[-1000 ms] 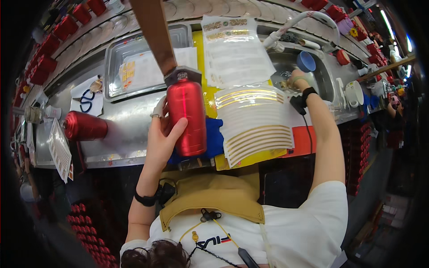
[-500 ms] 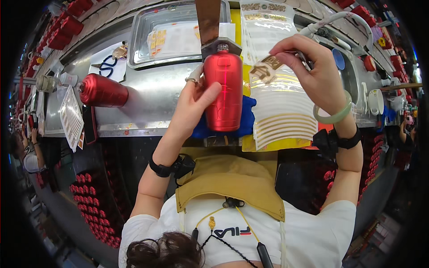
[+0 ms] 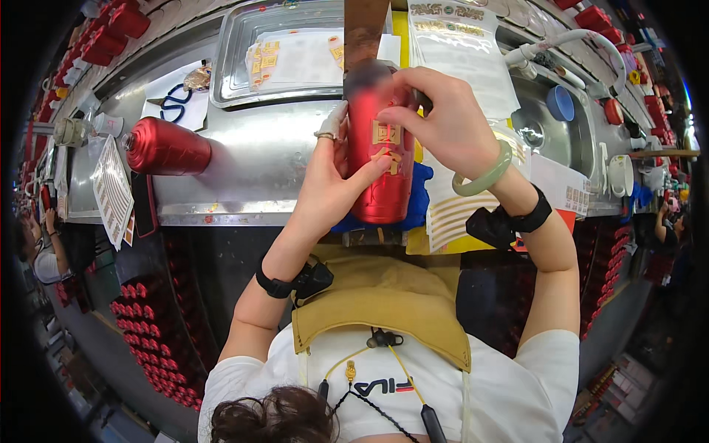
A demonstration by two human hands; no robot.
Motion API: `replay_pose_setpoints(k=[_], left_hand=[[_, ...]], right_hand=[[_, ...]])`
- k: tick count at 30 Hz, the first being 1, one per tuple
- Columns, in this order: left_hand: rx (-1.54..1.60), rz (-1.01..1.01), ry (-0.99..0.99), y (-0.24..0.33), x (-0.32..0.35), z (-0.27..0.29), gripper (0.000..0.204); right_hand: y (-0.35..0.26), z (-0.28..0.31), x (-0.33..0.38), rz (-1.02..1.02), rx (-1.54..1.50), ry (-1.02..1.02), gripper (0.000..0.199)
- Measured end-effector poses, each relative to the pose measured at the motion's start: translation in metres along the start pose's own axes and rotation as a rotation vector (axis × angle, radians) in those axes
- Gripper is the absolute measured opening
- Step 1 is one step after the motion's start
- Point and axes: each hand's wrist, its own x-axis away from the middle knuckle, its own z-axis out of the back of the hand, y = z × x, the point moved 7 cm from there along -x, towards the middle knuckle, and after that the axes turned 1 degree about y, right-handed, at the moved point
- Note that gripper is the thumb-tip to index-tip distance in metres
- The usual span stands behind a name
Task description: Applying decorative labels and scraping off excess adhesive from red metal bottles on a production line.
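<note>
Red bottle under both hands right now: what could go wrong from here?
The gold label on the red bottle may go on crooked or creased, since the right hand presses it while only the left hand steadies the bottle. The second red bottle lies on its side on the steel counter and could roll off.

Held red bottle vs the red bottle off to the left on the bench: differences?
The held red bottle is gripped by the left hand and right hand; the lying red bottle rests untouched on the steel bench. The held one shows gold labels; the lying one shows none. Both are glossy red.
</note>
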Motion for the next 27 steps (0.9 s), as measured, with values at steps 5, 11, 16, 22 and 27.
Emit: replay_pose_setpoints(k=[5, 11, 16, 22, 27], left_hand=[[0.034, -0.011, -0.040, -0.001, -0.001, -0.002, 0.092], [-0.001, -0.018, -0.004, -0.005, -0.001, -0.001, 0.094], [0.022, -0.003, 0.009, -0.003, -0.001, 0.000, 0.093], [0.007, 0.018, 0.014, -0.005, -0.001, 0.001, 0.093], [0.025, 0.012, 0.020, -0.007, -0.001, 0.001, 0.092]], right_hand=[[0.014, -0.004, 0.003, -0.098, -0.159, 0.050, 0.016], [0.016, -0.005, 0.003, -0.131, -0.182, 0.081, 0.017], [0.017, -0.005, 0.003, -0.179, -0.171, 0.031, 0.020], [0.018, -0.005, 0.003, -0.196, -0.140, 0.046, 0.020], [0.018, -0.006, 0.004, -0.204, -0.173, 0.058, 0.019]])
